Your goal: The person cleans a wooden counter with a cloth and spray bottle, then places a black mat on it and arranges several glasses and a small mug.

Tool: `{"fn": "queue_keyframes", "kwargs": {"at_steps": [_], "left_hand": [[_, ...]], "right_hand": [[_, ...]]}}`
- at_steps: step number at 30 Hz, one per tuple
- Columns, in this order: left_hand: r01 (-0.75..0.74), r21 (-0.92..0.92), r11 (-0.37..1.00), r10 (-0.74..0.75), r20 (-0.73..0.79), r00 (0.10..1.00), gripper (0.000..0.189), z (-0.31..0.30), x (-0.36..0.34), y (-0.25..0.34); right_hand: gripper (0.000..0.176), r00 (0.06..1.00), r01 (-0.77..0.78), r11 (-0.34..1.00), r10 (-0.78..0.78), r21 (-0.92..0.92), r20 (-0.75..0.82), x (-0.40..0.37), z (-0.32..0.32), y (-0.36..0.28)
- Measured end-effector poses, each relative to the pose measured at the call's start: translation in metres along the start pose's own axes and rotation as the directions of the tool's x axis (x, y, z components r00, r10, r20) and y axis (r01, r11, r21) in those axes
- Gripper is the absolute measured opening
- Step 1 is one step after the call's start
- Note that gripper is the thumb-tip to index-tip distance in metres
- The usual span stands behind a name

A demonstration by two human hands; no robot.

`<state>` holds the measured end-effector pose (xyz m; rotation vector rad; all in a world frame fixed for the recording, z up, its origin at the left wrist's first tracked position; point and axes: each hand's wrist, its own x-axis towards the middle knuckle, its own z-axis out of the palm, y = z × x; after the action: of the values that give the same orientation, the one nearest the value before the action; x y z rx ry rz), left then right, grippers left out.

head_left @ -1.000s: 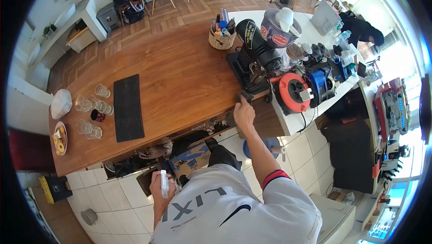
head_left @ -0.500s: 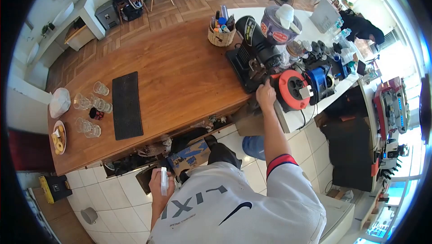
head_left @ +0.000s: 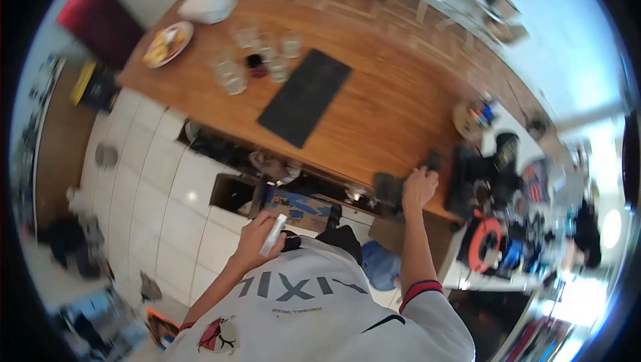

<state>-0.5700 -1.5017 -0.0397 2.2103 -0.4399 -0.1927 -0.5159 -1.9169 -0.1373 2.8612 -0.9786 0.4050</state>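
My right hand [head_left: 420, 189] is closed round a dark object [head_left: 388, 188] over the front right part of the wooden table [head_left: 394, 115]; blur hides what exactly it is, and parts of it show on both sides of the hand. Low in front of my body, my left hand [head_left: 259, 238] grips a small white flat object [head_left: 274, 235]. To the right of my right hand stands a black grinder-like machine [head_left: 473, 178], with a red cable reel [head_left: 485, 242] beside it.
A black mat [head_left: 305, 97], several glasses [head_left: 230, 76] and a plate of food [head_left: 169, 44] are on the table. A white bag [head_left: 207, 5] lies at its far left. A basket of pens [head_left: 471, 120] stands near the machine. Below is an open drawer [head_left: 230, 155].
The view has swung left and blurred. My right hand has left the machine and reel, moved over the table and now has a dark object in it. My left hand still holds the white object.
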Motion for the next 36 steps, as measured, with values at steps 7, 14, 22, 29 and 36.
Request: {"fn": "queue_keyframes", "kwargs": {"at_steps": [7, 14, 22, 29, 36], "left_hand": [[0.156, 0.004, 0.988, -0.155, -0.132, 0.979, 0.027, -0.001, -0.041, -0.019], [0.251, -0.024, 0.968, -0.251, -0.156, 0.955, 0.025, 0.000, -0.055, -0.024], [0.398, -0.070, 0.915, -0.402, -0.253, 0.880, 0.020, -0.014, -0.079, -0.025], [0.384, -0.032, 0.923, -0.384, -0.155, 0.910, 0.018, -0.010, -0.065, -0.025], [0.315, 0.010, 0.949, -0.314, -0.052, 0.948, 0.015, 0.000, -0.020, -0.029]], "right_hand": [[0.028, 0.962, 0.273, 0.928, -0.258, 0.252, -0.093, 0.103, 0.054, -0.089], [0.035, 0.734, 0.663, 0.659, -0.667, 0.356, -0.132, 0.014, 0.020, -0.158], [0.035, 0.893, 0.436, 0.899, -0.426, 0.046, -0.148, 0.136, 0.101, -0.076], [0.022, 0.818, 0.567, 0.818, -0.545, 0.099, -0.183, 0.202, 0.138, -0.184], [0.036, 0.809, 0.540, 0.693, -0.584, 0.478, -0.068, 0.011, 0.007, -0.127]]}}
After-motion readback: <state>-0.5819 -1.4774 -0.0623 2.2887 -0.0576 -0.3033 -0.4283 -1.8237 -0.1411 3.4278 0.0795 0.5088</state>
